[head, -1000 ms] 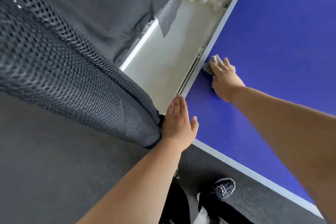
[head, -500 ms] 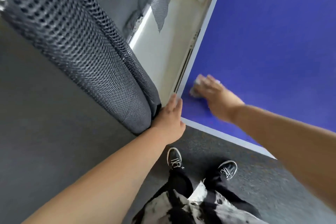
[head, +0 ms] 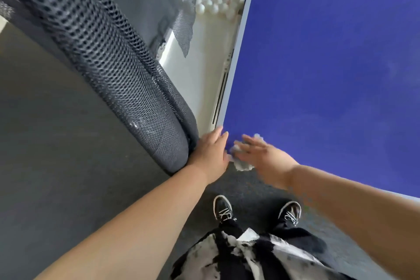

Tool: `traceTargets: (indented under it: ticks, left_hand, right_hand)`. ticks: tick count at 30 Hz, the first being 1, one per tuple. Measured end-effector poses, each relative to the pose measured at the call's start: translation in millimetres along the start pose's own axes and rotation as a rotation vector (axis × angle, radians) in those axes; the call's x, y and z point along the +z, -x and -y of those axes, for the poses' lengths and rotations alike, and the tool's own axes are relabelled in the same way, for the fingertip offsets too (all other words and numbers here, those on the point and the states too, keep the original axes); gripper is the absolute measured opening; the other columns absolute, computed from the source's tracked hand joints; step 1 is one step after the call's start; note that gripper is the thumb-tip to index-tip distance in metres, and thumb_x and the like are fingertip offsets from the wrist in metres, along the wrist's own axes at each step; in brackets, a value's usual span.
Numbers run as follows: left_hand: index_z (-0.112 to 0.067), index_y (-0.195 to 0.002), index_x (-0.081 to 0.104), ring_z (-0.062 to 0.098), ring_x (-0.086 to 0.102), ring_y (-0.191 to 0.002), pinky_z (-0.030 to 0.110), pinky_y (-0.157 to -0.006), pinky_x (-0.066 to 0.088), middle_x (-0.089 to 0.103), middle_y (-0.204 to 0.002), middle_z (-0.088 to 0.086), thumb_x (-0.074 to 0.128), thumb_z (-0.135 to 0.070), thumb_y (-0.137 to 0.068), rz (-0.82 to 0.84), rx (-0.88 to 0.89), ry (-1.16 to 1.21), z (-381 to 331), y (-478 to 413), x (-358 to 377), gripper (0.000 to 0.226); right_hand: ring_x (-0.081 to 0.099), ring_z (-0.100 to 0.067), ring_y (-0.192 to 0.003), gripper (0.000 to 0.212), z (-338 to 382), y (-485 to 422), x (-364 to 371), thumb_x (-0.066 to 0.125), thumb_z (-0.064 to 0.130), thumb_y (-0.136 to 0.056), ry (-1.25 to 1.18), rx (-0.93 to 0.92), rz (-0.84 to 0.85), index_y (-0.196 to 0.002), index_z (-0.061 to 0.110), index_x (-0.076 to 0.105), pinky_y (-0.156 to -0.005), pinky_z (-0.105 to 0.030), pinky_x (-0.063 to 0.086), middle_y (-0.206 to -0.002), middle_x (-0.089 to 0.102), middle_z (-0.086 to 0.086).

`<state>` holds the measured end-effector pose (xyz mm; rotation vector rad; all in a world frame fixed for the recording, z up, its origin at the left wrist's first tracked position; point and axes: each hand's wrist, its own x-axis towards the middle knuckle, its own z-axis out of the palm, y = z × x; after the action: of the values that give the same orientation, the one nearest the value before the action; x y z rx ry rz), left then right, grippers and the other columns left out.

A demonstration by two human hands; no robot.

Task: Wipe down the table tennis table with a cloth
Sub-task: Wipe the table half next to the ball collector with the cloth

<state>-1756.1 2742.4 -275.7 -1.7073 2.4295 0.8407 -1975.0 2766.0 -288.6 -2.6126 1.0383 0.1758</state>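
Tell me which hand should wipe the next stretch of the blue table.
Right. The right hand lies with straight fingers on the white cloth at the near corner of the table, ready to sweep onward. The left hand holds no cloth; it rests on the corner beside the grey netting.

1. The right hand (blurred, fingers spread) presses a white cloth at the near corner of the blue desk.
2. The left hand rests flat just beside it, touching the dark mesh netting.
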Motion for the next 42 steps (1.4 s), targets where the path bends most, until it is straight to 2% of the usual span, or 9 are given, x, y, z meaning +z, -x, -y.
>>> traceTargets:
  ticks: [3,6,9,12,16,22,26,32,42]
  left_hand:
    - [-0.017,-0.165,0.017,0.029,0.004,-0.159,0.043,-0.128,0.009,-0.002,-0.174,0.006,0.045,-0.041,-0.103,0.110,0.064,-0.170,-20,-13,8,0.072]
    - [-0.017,-0.165,0.004,0.032,-0.002,-0.159,0.050,-0.127,0.012,-0.010,-0.173,0.007,0.049,-0.050,-0.099,0.203,-0.022,-0.231,-44,-26,18,0.086]
    - [-0.015,-0.165,0.001,0.032,-0.006,-0.159,0.051,-0.127,0.012,-0.014,-0.172,0.006,0.057,-0.048,-0.092,0.279,-0.066,-0.231,-47,-29,17,0.098]
    - [-0.021,-0.166,0.000,0.026,-0.008,-0.159,0.049,-0.127,0.019,-0.019,-0.172,-0.003,0.062,-0.039,-0.093,0.371,-0.082,-0.156,-45,-34,0,0.097]
    - [-0.018,-0.165,-0.004,0.028,-0.010,-0.159,0.051,-0.124,0.028,-0.022,-0.171,-0.001,0.061,-0.036,-0.099,0.452,-0.165,-0.191,-67,-41,-11,0.095]
    - [-0.014,-0.164,-0.011,0.030,-0.016,-0.158,0.056,-0.119,0.035,-0.029,-0.169,0.001,0.070,-0.051,-0.093,0.451,-0.296,-0.249,-88,-41,4,0.114]
    - [-0.006,-0.163,-0.010,0.035,-0.017,-0.157,0.061,-0.119,0.033,-0.032,-0.167,0.005,0.073,-0.057,-0.088,0.403,-0.394,-0.168,-101,-49,17,0.123]
    - [-0.005,-0.158,-0.024,0.037,-0.018,-0.157,0.058,-0.117,0.037,-0.040,-0.163,0.006,0.080,-0.064,-0.077,0.413,-0.519,-0.168,-120,-54,24,0.144]
    - [-0.001,-0.158,-0.021,0.042,-0.013,-0.157,0.048,-0.101,0.054,-0.039,-0.163,0.011,0.077,-0.056,-0.085,0.398,-0.529,-0.281,-118,-63,36,0.134]
  right_hand:
    - [0.029,-0.041,-0.149,0.082,-73,0,-36,0.062,-0.018,-0.069,-0.003,0.432,-0.208,-0.148,0.000,0.046,-0.119,-0.059,0.021,-0.158,0.042,-0.013]
    - [-0.014,-0.038,-0.155,0.081,-103,-3,-43,0.047,0.016,-0.098,-0.257,0.722,0.041,-0.163,0.038,0.003,-0.124,-0.060,0.004,-0.170,-0.006,0.017]
    - [-0.020,-0.044,-0.152,0.077,-71,2,-3,0.044,0.045,-0.099,-0.132,0.658,0.034,-0.161,0.040,0.000,-0.123,-0.062,-0.007,-0.169,-0.017,0.014]
    - [-0.022,-0.042,-0.153,0.083,-13,39,35,0.045,0.028,-0.094,-0.095,0.333,0.016,-0.164,0.030,0.000,-0.121,-0.057,-0.016,-0.171,-0.013,0.006]
    - [0.025,-0.042,-0.152,0.086,-28,70,15,0.065,0.004,-0.078,0.044,0.014,0.126,-0.158,0.019,0.037,-0.123,-0.056,0.027,-0.166,0.031,-0.002]
    - [-0.018,-0.042,-0.154,0.088,-160,51,-32,0.051,0.034,-0.094,-0.177,0.624,0.135,-0.162,0.040,-0.005,-0.122,-0.067,-0.002,-0.169,-0.015,0.018]
    - [-0.022,-0.047,-0.151,0.089,-122,63,-7,0.045,0.057,-0.096,-0.138,0.560,0.097,-0.164,0.029,-0.005,-0.123,-0.063,-0.005,-0.169,-0.022,0.006]
    - [-0.025,-0.040,-0.153,0.086,-42,126,34,0.039,0.014,-0.093,-0.147,0.268,0.152,-0.162,0.019,-0.012,-0.124,-0.046,-0.015,-0.169,-0.021,-0.002]
    - [-0.017,-0.041,-0.154,0.083,-168,106,-1,0.047,0.026,-0.095,-0.206,0.671,0.023,-0.164,0.021,0.001,-0.125,-0.055,-0.007,-0.170,-0.017,0.000]
